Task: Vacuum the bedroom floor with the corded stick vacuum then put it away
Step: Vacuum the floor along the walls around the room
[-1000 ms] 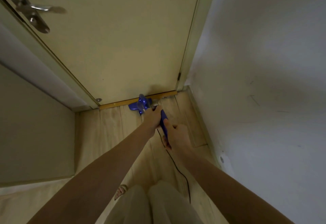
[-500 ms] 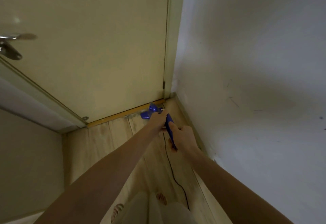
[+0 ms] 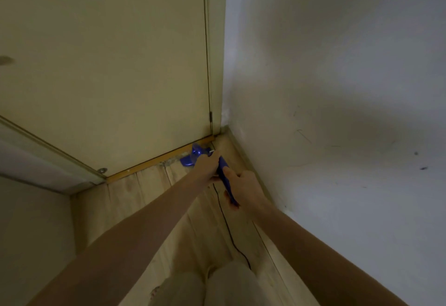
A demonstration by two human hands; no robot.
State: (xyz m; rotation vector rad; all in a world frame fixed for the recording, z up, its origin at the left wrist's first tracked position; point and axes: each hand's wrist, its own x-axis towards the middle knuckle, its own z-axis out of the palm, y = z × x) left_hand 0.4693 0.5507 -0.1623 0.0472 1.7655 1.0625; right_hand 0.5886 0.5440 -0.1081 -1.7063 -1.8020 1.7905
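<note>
Gripping the blue stick vacuum point(image 3: 223, 168) with both arms stretched forward: left hand point(image 3: 207, 164) curled round the upper shaft, right hand point(image 3: 243, 186) wrapped round the handle just behind. No legible writing. Ahead of the grip, floor head point(image 3: 193, 156) against the door point(image 3: 108, 64) threshold, near the wall point(image 3: 337, 112) corner. Below the grip, black cord point(image 3: 228, 228) trailing over the wooden floor point(image 3: 135, 199).

The pale wooden floor point(image 3: 135, 194) carries the blue vacuum head point(image 3: 190, 157) in its far corner; a black cord point(image 3: 225, 223) trails across it.
</note>
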